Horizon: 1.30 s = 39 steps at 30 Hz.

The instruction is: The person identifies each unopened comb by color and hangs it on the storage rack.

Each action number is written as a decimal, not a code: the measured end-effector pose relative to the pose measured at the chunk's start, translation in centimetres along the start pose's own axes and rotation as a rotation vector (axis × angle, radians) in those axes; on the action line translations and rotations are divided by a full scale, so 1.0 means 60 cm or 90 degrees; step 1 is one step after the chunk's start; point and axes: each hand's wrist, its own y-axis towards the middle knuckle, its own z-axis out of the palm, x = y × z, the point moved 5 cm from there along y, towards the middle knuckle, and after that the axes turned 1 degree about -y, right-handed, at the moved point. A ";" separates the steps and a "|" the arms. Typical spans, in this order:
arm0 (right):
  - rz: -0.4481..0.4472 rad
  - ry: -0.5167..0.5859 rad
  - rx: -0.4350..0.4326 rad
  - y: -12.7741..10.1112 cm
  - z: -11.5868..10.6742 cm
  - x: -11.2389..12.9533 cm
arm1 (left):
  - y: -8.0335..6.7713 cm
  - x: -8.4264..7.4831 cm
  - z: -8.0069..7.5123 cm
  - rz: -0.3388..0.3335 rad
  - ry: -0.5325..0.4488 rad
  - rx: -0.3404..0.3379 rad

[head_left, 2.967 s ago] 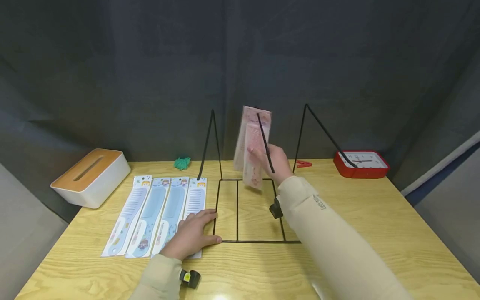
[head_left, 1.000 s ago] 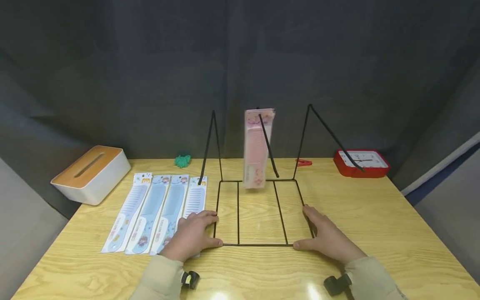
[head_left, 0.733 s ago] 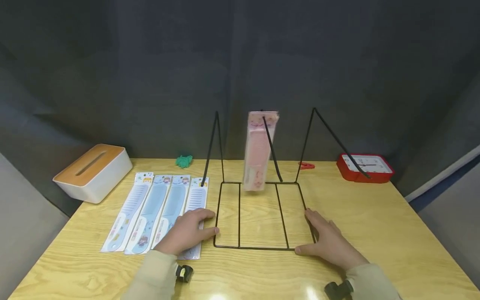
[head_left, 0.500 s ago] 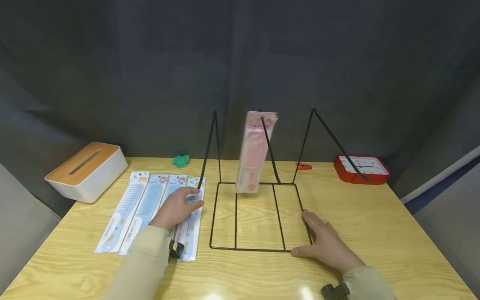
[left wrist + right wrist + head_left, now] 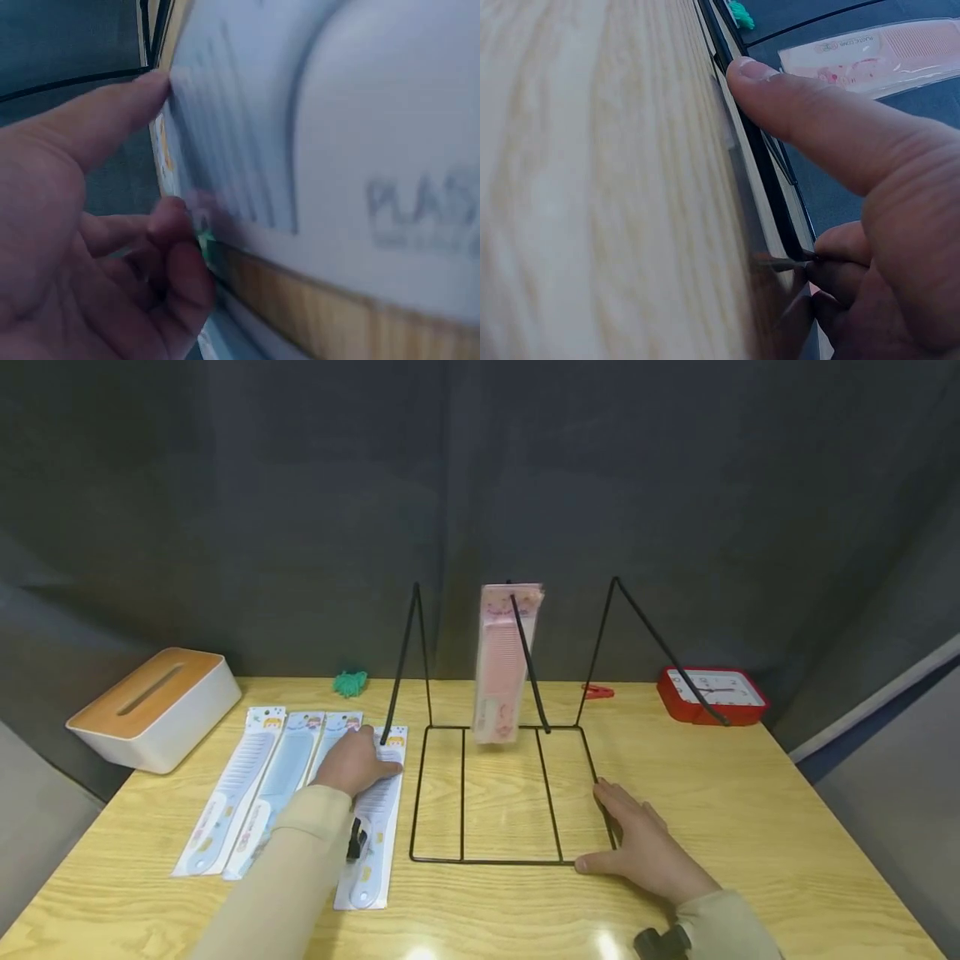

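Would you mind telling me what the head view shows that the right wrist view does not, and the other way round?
Only the head view shows the left hand on the blue combs, the tissue box, the red clock and the red clip.

Only the right wrist view shows, close up, a fingertip against the wire base.

Both show the right hand at the black wire rack, the hanging pink combs, the green object and the wooden table.

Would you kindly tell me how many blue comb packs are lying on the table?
4, side by side left of the wire rack: far-left pack, second pack, third pack partly under the left hand, fourth pack nearest the rack.
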 end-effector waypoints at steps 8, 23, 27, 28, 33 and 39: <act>0.000 -0.016 0.001 0.000 0.002 -0.002 | 0.005 -0.002 0.019 -0.043 -0.042 0.011; 0.001 -0.028 0.000 0.000 0.003 0.000 | 0.001 -0.008 0.028 -0.079 -0.101 0.046; 0.002 -0.032 -0.001 0.001 0.003 0.001 | -0.003 -0.011 0.024 -0.091 -0.103 0.063; 0.002 -0.032 -0.001 0.000 0.003 0.001 | -0.004 -0.012 0.023 -0.090 -0.101 0.066; 0.001 -0.030 -0.005 -0.001 0.000 0.002 | -0.002 -0.015 0.022 -0.076 -0.085 0.066; 0.002 -0.027 -0.001 -0.002 0.000 0.003 | 0.003 -0.004 0.026 -0.080 -0.137 0.053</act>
